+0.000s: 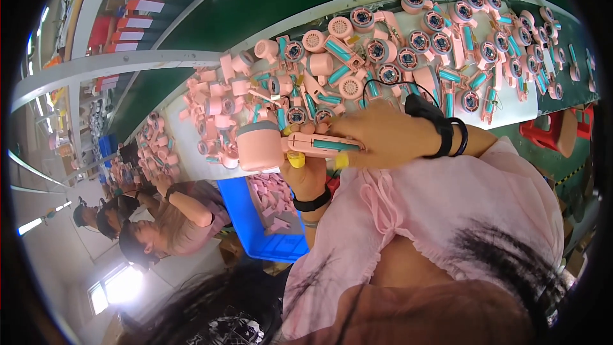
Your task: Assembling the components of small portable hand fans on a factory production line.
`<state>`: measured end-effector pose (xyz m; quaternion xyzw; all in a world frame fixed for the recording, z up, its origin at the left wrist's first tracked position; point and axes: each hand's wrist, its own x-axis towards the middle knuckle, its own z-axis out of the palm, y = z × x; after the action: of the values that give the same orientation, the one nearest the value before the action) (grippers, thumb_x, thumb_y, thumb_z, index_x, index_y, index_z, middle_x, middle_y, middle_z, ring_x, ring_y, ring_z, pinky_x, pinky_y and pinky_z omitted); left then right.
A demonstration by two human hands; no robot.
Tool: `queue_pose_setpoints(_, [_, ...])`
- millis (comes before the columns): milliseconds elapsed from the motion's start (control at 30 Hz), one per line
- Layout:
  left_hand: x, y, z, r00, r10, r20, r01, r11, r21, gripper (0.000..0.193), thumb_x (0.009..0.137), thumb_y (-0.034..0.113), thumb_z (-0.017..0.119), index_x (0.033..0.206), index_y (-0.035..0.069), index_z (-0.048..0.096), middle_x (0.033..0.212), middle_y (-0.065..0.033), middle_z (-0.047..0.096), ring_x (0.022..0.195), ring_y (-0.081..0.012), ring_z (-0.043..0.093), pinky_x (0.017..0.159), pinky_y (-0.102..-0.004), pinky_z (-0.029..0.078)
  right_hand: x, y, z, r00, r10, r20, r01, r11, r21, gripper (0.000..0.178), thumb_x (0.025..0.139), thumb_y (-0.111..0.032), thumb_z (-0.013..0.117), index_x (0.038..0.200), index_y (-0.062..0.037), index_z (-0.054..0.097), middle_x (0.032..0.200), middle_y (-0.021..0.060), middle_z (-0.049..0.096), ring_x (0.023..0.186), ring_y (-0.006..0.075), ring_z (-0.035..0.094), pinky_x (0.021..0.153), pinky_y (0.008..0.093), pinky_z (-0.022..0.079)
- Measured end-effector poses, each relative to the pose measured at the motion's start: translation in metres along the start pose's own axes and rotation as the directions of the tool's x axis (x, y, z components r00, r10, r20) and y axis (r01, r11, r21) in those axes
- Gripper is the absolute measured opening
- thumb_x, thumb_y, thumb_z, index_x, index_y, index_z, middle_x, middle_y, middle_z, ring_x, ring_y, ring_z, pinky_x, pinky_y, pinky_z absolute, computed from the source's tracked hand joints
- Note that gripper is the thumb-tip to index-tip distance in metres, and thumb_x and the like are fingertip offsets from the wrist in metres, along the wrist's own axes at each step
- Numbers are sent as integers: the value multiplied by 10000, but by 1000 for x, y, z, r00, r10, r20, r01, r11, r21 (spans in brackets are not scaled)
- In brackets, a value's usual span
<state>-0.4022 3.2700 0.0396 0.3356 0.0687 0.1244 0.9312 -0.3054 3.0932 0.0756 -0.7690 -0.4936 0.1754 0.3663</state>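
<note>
A pink handheld fan body (pixel 260 147) with a grey rim is held in front of me, its round head to the left. Its handle (pixel 313 142) points right, and a teal battery cell (pixel 336 145) shows along its open side. My left hand (pixel 308 176) grips the handle from below near the head. From the right, my right hand (pixel 377 133) closes over the handle's other end, partly hiding it. Yellow finger covers (pixel 296 159) sit on some fingertips. Beyond my hands lie loose fan heads and handles, such as a round grilled head (pixel 350 87).
Many similar fan parts crowd the white worktop (pixel 520 112). A blue bin (pixel 276 246) holding pink pieces stands below its edge. To the left, a co-worker (pixel 182 217) sits at the same bench. A pale metal frame (pixel 143 61) rises at the left; a red stool (pixel 543 131) is at right.
</note>
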Motion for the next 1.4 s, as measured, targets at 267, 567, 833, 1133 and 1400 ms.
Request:
queue_pose_setpoints(267, [-3,-7,2,1000,-17,16,16,996,91,422,875,235,669,1219,62,497,1139,-127,595,1056,-270,572,942,-404,467,14,9,-25,973,27,-230,62,927,369,163,786,-194,717,807,-64,622,701,71,634,572,189,624,521,301,476])
queue_pose_setpoints(567, [-5,-11,-6,998,32,-53,-21,980,197,453,857,188,684,1237,62,473,1166,-119,563,1069,-266,557,968,-405,445,17,12,-32,990,6,-142,44,940,340,122,787,-185,679,791,-72,633,603,54,621,553,214,611,506,327,438])
queue_pose_setpoints(833, [-7,-6,4,1000,28,-4,-27,981,191,243,863,87,657,1074,34,547,1105,-107,556,1012,-238,561,922,-362,451,24,16,-39,999,18,35,-31,905,424,97,762,-162,654,791,-73,626,610,50,629,550,218,605,507,333,432])
queue_pose_setpoints(1133, [-17,-10,17,995,104,-9,-93,919,384,248,854,-13,633,1083,-8,538,1077,-103,577,998,-223,579,891,-342,476,25,16,-37,982,-177,62,141,916,375,153,791,-211,657,772,-73,593,610,37,593,517,226,579,467,328,408])
queue_pose_setpoints(1400, [-16,-3,11,997,73,-2,-64,886,459,390,844,24,662,1196,0,495,1172,-129,566,1041,-227,577,915,-354,482,8,0,-17,965,-105,-239,99,994,-37,221,859,-287,616,752,-103,559,607,51,566,520,253,570,477,383,420])
